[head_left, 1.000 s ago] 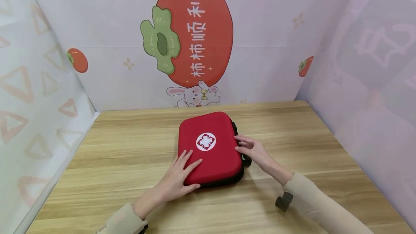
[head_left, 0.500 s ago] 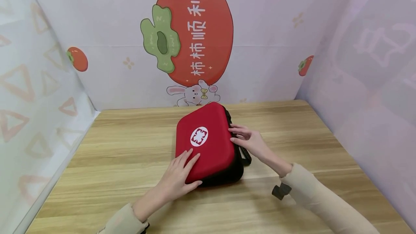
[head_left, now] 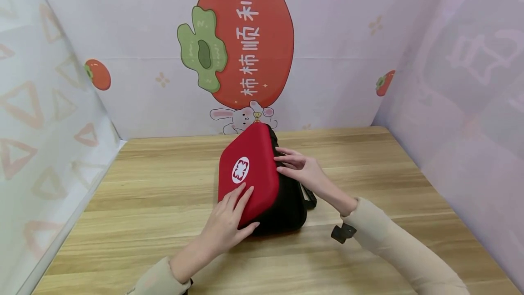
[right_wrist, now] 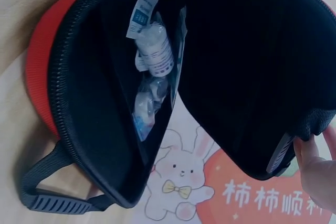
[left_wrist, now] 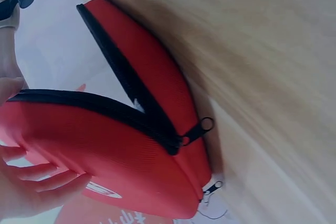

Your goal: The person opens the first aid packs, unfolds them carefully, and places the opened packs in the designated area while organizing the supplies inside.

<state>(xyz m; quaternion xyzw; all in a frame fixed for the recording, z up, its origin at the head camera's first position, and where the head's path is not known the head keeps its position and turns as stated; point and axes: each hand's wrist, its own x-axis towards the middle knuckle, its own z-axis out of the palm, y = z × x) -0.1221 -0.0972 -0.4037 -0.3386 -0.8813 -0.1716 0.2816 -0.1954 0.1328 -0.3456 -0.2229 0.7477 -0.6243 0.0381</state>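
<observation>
A red first-aid case (head_left: 255, 160) with a white cross emblem (head_left: 240, 170) stands on the table, its lid raised toward the left. My left hand (head_left: 225, 217) rests on the outside of the lid with its fingers extended. My right hand (head_left: 304, 170) pinches the lid's free edge between thumb and fingers. In the right wrist view the black inside shows, with a small white bottle (right_wrist: 156, 51) in clear wrapping, a printed packet (right_wrist: 142, 13) and another small plastic-wrapped item (right_wrist: 144, 111) in the base. The left wrist view shows the unzipped gap and a zipper pull (left_wrist: 202, 127).
A black carrying handle (right_wrist: 60, 203) sticks out from the base on the right side. The wooden table (head_left: 155, 195) lies around the case. Behind it hangs a white cloth (head_left: 335, 58) printed with persimmons and a rabbit; patterned cloths flank both sides.
The lid has swung up and to the left, from nearly closed to steeply tilted. My right hand has risen leftward with its edge, while my left hand has stayed on the lid.
</observation>
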